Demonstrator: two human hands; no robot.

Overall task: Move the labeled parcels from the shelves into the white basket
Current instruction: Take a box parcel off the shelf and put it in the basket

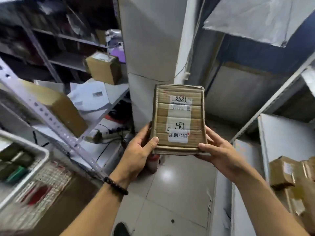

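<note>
Left hand [139,153] and right hand [219,155] pinch the parcel's [179,118] lower corners mid-frame, label up, likely for checking; white basket [36,165] waits lower left.

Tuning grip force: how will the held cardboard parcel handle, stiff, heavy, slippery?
Probably stiff: the cardboard parcel shows no sag though left hand and right hand grip only its near end. Likely light, for the same reason. Glossy tape bands may be slick.

The cardboard parcel [178,116] bears a handwritten "8685" on its shipping label [181,102] — and a white sticker [178,135] reads "超期滞留".
</note>
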